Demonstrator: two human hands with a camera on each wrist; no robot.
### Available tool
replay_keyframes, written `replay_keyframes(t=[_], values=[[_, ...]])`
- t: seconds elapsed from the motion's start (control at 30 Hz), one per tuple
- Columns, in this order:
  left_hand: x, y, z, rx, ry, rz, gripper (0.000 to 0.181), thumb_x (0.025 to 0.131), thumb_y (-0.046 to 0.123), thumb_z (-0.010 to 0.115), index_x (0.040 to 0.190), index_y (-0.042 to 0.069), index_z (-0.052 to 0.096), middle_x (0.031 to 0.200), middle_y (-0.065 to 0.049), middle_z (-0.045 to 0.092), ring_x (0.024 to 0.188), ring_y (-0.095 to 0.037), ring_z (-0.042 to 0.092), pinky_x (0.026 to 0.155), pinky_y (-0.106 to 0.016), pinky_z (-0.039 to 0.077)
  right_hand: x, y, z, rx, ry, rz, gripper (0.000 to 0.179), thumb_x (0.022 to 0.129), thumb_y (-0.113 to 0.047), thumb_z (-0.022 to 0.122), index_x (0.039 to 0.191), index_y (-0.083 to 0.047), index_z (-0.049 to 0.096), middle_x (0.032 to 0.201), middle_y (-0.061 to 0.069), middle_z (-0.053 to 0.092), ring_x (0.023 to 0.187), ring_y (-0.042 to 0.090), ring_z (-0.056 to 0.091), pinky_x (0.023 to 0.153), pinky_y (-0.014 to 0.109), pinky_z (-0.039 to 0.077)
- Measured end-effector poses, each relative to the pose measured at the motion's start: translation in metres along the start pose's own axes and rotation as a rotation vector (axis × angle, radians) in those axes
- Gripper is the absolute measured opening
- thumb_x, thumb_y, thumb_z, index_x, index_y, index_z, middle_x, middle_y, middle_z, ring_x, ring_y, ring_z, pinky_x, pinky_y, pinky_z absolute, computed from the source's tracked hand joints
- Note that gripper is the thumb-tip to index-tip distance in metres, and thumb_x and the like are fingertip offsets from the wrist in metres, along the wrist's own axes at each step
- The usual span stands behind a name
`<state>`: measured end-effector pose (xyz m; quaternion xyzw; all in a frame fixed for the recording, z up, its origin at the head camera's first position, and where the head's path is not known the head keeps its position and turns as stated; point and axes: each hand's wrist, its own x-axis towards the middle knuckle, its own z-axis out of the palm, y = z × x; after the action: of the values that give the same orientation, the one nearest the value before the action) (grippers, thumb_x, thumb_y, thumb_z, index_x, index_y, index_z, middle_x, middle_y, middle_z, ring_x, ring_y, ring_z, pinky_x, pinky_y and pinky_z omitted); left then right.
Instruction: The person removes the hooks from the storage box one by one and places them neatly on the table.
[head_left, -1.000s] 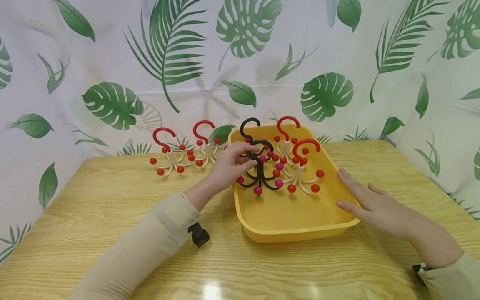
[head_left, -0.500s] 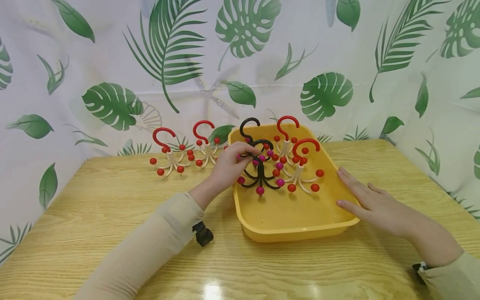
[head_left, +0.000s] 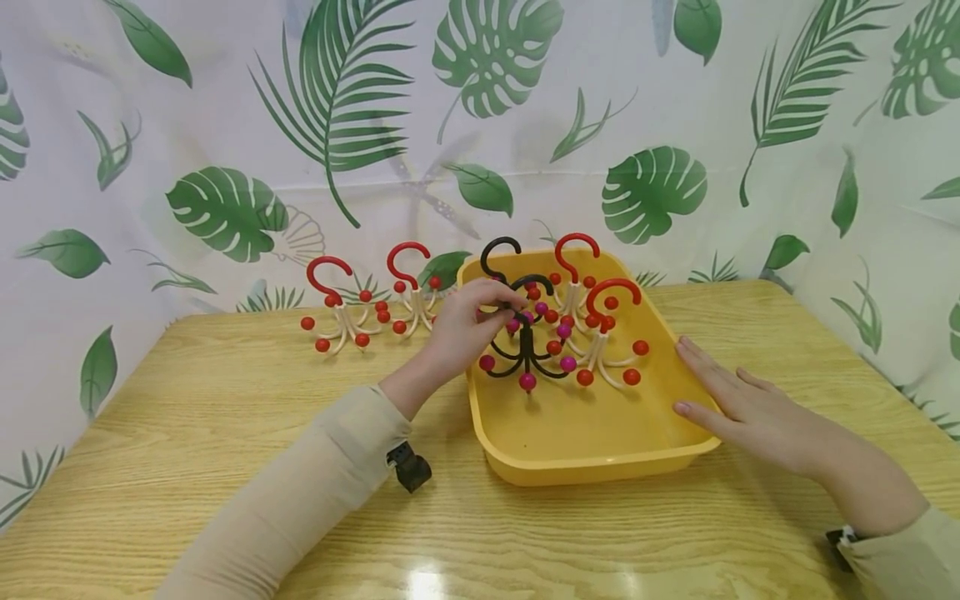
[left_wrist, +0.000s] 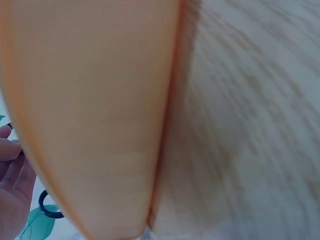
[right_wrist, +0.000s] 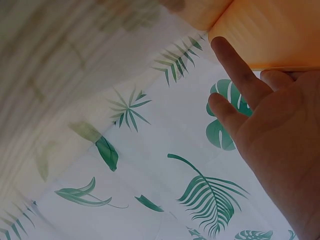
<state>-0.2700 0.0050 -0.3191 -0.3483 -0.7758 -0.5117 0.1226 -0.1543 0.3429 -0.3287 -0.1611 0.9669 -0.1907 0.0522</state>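
Note:
My left hand pinches the hook of a black multi-arm hanger with magenta balls on its arm tips. The hanger is upright within the left part of the yellow plastic tub. Behind it, partly covered by the hand, rises another black hook. To the right in the tub are two cream hangers with red hooks and red balls, a near one and a far one. My right hand rests with straight fingers against the tub's right side; the right wrist view shows its fingers along the wall.
Left of the tub, a cream hanger with a red hook stands on the wooden table. Another red-hooked hanger stands beside it, close to the tub. A leaf-print cloth hangs behind the table.
My left hand and the black hanger it holds have shifted slightly to the right inside the tub. The right hand has stayed at the tub's side.

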Motion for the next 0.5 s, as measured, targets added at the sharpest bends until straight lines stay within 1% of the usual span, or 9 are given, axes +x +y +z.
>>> replay_keyframes(t=[0.13, 0.2, 0.37, 0.5], values=[[0.002, 0.005, -0.005, -0.057, 0.013, 0.009, 0.018, 0.089, -0.008, 0.061, 0.101, 0.0, 0.071, 0.102, -0.008, 0.064, 0.097, -0.017, 0.06, 0.08, -0.024, 0.053, 0.0, 0.001, 0.001, -0.004, -0.001, 0.004, 0.077, 0.098, -0.051, 0.043, 0.154, -0.024, -0.003, 0.159, 0.009, 0.001, 0.139, 0.044, 0.019, 0.107, 0.065, 0.008], [0.003, 0.006, -0.009, -0.062, 0.026, 0.016, 0.017, 0.089, -0.007, 0.061, 0.101, 0.0, 0.071, 0.103, -0.008, 0.064, 0.098, -0.017, 0.06, 0.082, -0.026, 0.053, 0.0, 0.002, 0.0, -0.008, 0.0, -0.002, 0.077, 0.099, -0.049, 0.043, 0.154, -0.023, -0.003, 0.159, 0.01, 0.001, 0.138, 0.044, 0.02, 0.107, 0.066, 0.008], [0.003, 0.01, -0.017, -0.01, 0.065, 0.037, 0.016, 0.089, -0.004, 0.063, 0.1, 0.004, 0.072, 0.102, -0.003, 0.065, 0.097, -0.013, 0.058, 0.083, -0.027, 0.053, 0.001, 0.003, 0.0, -0.006, 0.0, -0.008, 0.077, 0.099, -0.047, 0.044, 0.154, -0.021, -0.002, 0.159, 0.011, 0.001, 0.138, 0.045, 0.02, 0.107, 0.066, 0.007], [0.002, 0.014, -0.024, -0.057, 0.085, 0.027, 0.015, 0.089, -0.004, 0.063, 0.1, 0.002, 0.072, 0.103, -0.004, 0.065, 0.097, -0.014, 0.059, 0.083, -0.027, 0.053, 0.001, 0.003, 0.0, 0.003, -0.004, -0.006, 0.077, 0.099, -0.047, 0.044, 0.154, -0.021, -0.002, 0.159, 0.01, 0.001, 0.138, 0.045, 0.02, 0.107, 0.066, 0.007]])
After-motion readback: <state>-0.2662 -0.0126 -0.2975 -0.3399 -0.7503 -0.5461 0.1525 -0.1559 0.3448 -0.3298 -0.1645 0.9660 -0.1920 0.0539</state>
